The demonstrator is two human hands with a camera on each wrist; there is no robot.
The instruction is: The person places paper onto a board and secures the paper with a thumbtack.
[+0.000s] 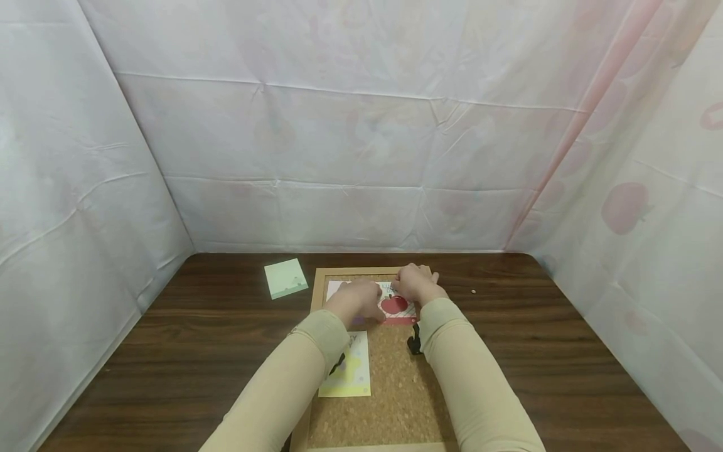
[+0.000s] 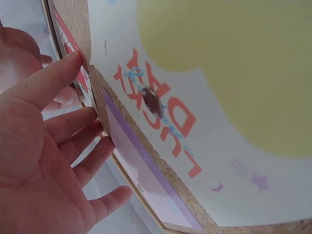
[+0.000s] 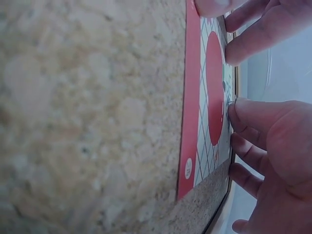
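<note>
A framed cork board [image 1: 395, 383] lies on the table under both hands. Near its top edge is a red-and-white card with an apple [image 1: 394, 306]. My left hand [image 1: 358, 298] rests on this card, thumb at its lower edge and fingers extended toward the upper side. At the card's top, my right hand [image 3: 278, 146] pinches a small thumbtack [image 3: 232, 103], its thumb against the flat head. Left of the apple card is a purple-edged card [image 2: 146, 161], partly covered by the left hand in the head view. Below it, a yellow-and-white card [image 1: 350, 380] carries a round metal tack [image 2: 153, 102].
A pale green notepad [image 1: 285, 278] lies left of the board on the dark wooden table [image 1: 536, 351]. To the right sits a tiny light round piece [image 1: 473, 291]. White cloth [image 1: 339, 144] hangs behind the table and at both sides.
</note>
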